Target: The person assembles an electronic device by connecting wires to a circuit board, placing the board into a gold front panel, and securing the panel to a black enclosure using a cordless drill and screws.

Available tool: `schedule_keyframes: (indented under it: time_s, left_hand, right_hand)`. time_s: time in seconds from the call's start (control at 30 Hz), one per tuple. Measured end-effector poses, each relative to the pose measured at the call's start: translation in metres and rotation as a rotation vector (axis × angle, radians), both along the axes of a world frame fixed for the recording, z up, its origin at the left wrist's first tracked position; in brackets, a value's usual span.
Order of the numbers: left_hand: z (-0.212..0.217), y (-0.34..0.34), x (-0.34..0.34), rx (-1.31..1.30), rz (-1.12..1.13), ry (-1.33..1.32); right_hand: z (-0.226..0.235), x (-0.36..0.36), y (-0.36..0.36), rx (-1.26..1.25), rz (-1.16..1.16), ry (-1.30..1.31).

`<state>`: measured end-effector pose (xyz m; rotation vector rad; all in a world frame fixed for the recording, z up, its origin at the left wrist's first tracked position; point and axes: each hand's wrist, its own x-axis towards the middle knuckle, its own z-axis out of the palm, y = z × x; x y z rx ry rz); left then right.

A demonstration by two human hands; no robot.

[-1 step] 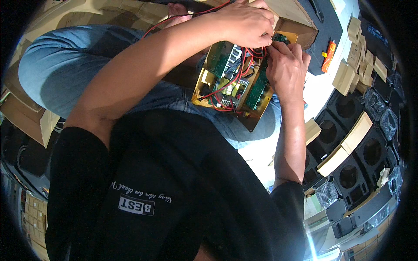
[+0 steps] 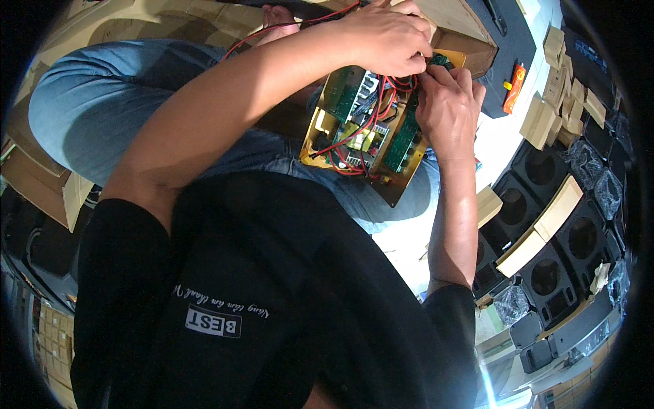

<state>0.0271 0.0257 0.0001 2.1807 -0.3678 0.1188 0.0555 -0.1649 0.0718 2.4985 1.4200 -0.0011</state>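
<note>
Your left hand (image 2: 394, 42) and right hand (image 2: 449, 102) curl close together over the wired metal panel (image 2: 395, 187). Whether either grips anything cannot be told.

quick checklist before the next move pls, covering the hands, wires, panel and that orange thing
1. Left hand at the upper end of the gold metal panel with green circuit boards: ok.
2. Right hand at the panel's upper right side: ok.
3. Secure grip on a part: cannot tell, fingertips partly hidden.
4. Thin red and black wires clear of the hands: not ok, the bundle runs up close beneath the left hand.
5. Orange oblong item with a yellow piece clear of both hands: ok, it lies apart, to the right.
</note>
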Motion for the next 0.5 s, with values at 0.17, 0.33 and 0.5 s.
schedule_keyframes:
  time_s: [0.17,0.33,0.5]
  left_hand:
    - [0.015,-0.003,0.001,0.162,-0.079,0.101]
    - [0.013,-0.007,0.003,0.167,-0.128,0.156]
    - [0.033,0.004,-0.008,0.216,-0.173,0.11]
  right_hand:
    - [0.001,-0.006,0.004,-0.086,-0.105,0.017]
    - [-0.004,-0.011,-0.005,0.111,-0.17,0.119]
    - [0.005,-0.001,-0.031,0.63,-0.297,0.286]
